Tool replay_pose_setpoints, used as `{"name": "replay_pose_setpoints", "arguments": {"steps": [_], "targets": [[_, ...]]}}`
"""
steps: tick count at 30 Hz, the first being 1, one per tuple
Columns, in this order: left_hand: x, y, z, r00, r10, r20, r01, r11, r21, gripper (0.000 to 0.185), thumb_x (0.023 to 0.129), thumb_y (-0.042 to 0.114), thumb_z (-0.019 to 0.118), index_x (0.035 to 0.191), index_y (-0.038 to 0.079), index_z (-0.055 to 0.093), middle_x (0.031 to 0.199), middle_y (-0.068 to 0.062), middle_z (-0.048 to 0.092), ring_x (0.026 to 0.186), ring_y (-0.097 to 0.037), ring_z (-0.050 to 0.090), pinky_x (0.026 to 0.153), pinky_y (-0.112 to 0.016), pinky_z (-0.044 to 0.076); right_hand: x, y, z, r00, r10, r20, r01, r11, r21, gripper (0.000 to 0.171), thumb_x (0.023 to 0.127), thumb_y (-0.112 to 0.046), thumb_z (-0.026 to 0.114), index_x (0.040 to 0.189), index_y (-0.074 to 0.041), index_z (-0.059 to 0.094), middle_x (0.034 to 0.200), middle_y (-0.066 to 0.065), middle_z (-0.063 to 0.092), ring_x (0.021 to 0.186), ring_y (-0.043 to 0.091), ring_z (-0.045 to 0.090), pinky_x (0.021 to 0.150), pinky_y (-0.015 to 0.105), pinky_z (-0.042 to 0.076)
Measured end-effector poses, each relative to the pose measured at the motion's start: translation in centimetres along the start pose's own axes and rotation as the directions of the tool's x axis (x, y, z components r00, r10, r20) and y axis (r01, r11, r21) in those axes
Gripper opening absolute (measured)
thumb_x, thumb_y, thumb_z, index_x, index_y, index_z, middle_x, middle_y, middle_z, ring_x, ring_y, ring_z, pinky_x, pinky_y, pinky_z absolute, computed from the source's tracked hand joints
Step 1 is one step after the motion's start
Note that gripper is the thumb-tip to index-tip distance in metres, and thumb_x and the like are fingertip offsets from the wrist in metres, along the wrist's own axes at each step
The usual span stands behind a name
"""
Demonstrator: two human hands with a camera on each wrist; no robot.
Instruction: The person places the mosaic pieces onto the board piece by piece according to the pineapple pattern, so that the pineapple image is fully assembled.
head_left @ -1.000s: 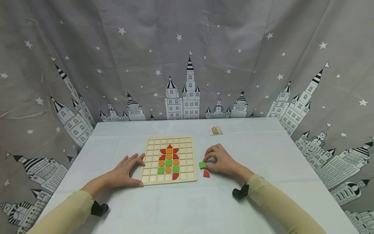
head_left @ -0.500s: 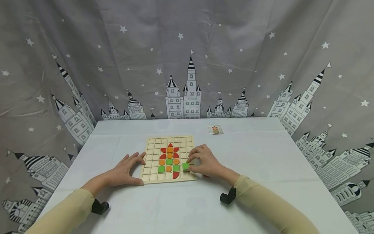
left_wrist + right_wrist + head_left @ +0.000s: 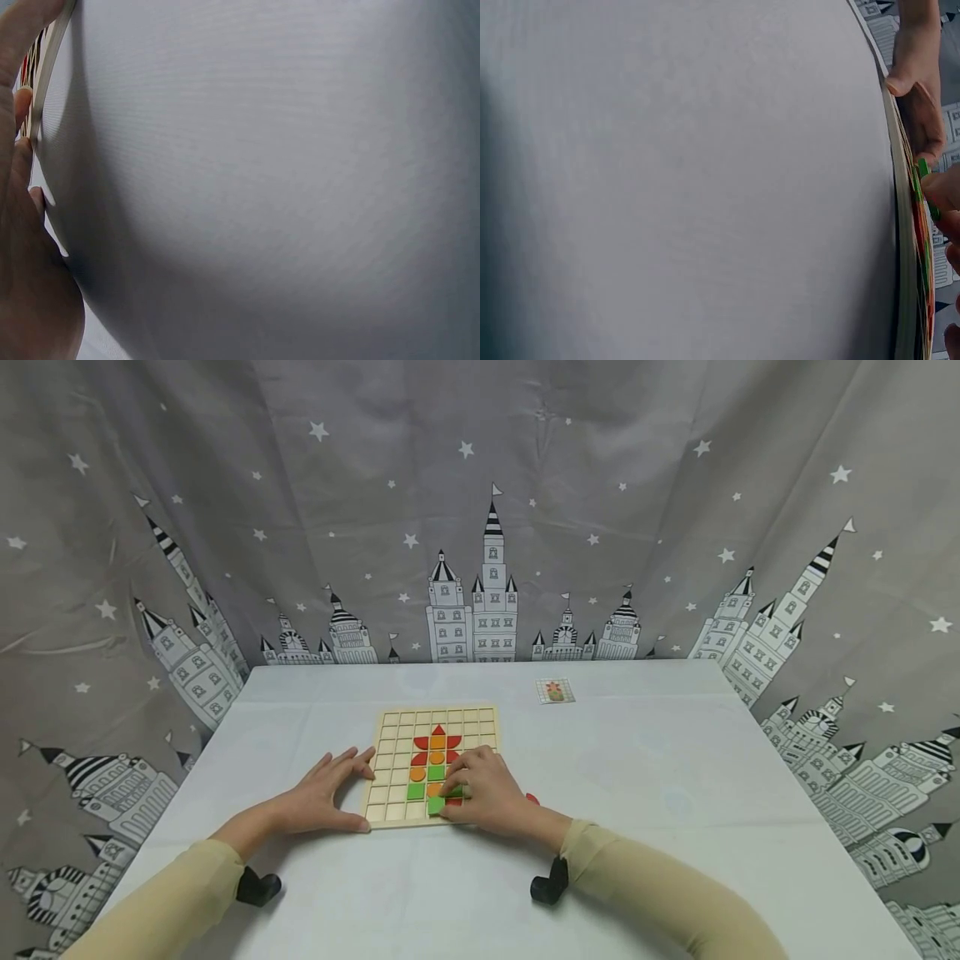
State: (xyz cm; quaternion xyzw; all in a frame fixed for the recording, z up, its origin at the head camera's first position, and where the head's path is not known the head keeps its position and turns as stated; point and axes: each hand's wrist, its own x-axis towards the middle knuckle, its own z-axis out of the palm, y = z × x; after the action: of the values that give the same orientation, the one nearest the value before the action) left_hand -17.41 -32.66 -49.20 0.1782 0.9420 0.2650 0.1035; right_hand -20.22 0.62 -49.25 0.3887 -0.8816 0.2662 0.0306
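A square wooden grid board [image 3: 384,745] lies on the white table, bearing red, orange and green flat pieces in a flower-like figure. My right hand [image 3: 491,793] pinches a green square tile [image 3: 437,807] between thumb and fingertips, over the board's front row, left of the red quarter-circle hidden partly under the hand. In the right wrist view the tile [image 3: 923,166] stands tilted near the board's surface. My left hand [image 3: 318,797] is spread along the board's left side, fingertips at the left edge and thumb at the front left corner.
A loose red piece [image 3: 532,798] lies right of the board, mostly hidden behind my right hand. Farther back is a small card [image 3: 555,691] with a printed pattern on a grid. A grey curtain [image 3: 600,443] with castles and stars hangs behind the table.
My right hand has carried the green square tile leftward, from the table right of the board to over its front row. The left hand has stayed at the board's edge.
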Motion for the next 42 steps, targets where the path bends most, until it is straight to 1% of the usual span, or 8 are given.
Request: {"name": "replay_pose_setpoints", "arguments": {"steps": [6,10,19,25,28,31,34,42], "targets": [[0.0,0.1,-0.1,1.0,0.026,-0.01,-0.026,1.0,-0.003,0.073,0.071,0.062,0.086,0.123,0.022,0.054,0.167,-0.013,0.026,0.154,-0.043,0.012,0.123,-0.063,-0.002,0.0,-0.5,0.3,0.999,0.035,0.003,-0.035,0.999,-0.013,0.018,0.082,-0.038,0.084,0.095,-0.026,0.08,0.115,-0.009,0.063,0.118,0.016,0.045,0.103,0.037,0.04],[0.1,0.1,-0.2,1.0,0.023,-0.008,-0.023,1.0,-0.002,0.074,0.071,0.063,0.086,0.123,0.022,0.054,0.168,-0.012,0.026,0.154,-0.043,0.011,0.123,-0.063,-0.002,-0.1,-0.5,0.3,0.999,0.046,-0.001,-0.046,0.999,-0.019,0.018,0.082,-0.038,0.083,0.095,-0.026,0.08,0.115,-0.009,0.063,0.118,0.015,0.044,0.103,0.037,0.04],[0.2,0.2,-0.1,1.0,0.021,-0.011,-0.021,1.0,0.003,0.074,0.07,0.062,0.086,0.124,0.022,0.054,0.168,-0.012,0.026,0.154,-0.043,0.011,0.124,-0.062,-0.001,-0.1,-0.4,0.4,0.999,0.036,-0.015,-0.036,0.999,-0.006,0.017,0.082,-0.039,0.084,0.094,-0.027,0.079,0.112,-0.01,0.062,0.115,0.014,0.045,0.099,0.036,0.042],[0.2,0.4,-0.1,1.0,0.012,-0.012,-0.012,1.0,0.004,0.074,0.07,0.062,0.086,0.123,0.023,0.054,0.168,-0.011,0.026,0.154,-0.042,0.012,0.124,-0.062,-0.002,-0.2,-0.2,0.5,0.999,0.03,-0.027,-0.03,1.0,-0.009,0.015,0.082,-0.04,0.082,0.092,-0.029,0.079,0.111,-0.012,0.061,0.113,0.013,0.045,0.097,0.035,0.043],[0.1,0.4,0.0,1.0,0.011,-0.009,-0.011,1.0,0.004,0.074,0.07,0.063,0.086,0.123,0.023,0.053,0.168,-0.012,0.026,0.154,-0.043,0.011,0.124,-0.063,-0.001,-0.4,0.0,0.0,0.999,0.047,-0.017,-0.047,0.998,0.03,0.014,0.083,-0.04,0.081,0.093,-0.03,0.079,0.113,-0.013,0.061,0.114,0.013,0.045,0.099,0.036,0.042],[0.1,0.4,0.0,1.0,0.01,-0.008,-0.01,1.0,0.006,0.075,0.07,0.063,0.086,0.124,0.023,0.053,0.168,-0.012,0.026,0.154,-0.043,0.011,0.123,-0.063,-0.001,-0.6,0.4,-1.0,0.997,0.078,0.0,-0.078,0.993,0.086,0.017,0.083,-0.039,0.081,0.097,-0.029,0.079,0.115,-0.013,0.061,0.115,0.013,0.044,0.1,0.038,0.041],[0.1,0.3,0.1,1.0,0.008,-0.009,-0.008,1.0,0.011,0.075,0.07,0.063,0.086,0.124,0.023,0.053,0.167,-0.013,0.026,0.154,-0.043,0.012,0.123,-0.063,-0.001,-1.1,1.2,-2.0,0.995,0.103,0.009,-0.103,0.986,0.133,0.018,0.084,-0.035,0.081,0.1,-0.028,0.079,0.115,-0.013,0.061,0.115,0.014,0.044,0.098,0.039,0.041],[0.1,0.1,0.3,1.0,-0.016,-0.002,0.016,1.0,0.016,0.077,0.068,0.065,0.086,0.123,0.023,0.053,0.168,-0.01,0.025,0.155,-0.041,0.01,0.124,-0.062,-0.002,-3.1,4.4,-4.4,0.994,0.109,0.028,-0.112,0.983,0.144,0.02,0.087,-0.031,0.08,0.106,-0.025,0.079,0.116,-0.01,0.062,0.12,0.017,0.043,0.102,0.043,0.04]]}}
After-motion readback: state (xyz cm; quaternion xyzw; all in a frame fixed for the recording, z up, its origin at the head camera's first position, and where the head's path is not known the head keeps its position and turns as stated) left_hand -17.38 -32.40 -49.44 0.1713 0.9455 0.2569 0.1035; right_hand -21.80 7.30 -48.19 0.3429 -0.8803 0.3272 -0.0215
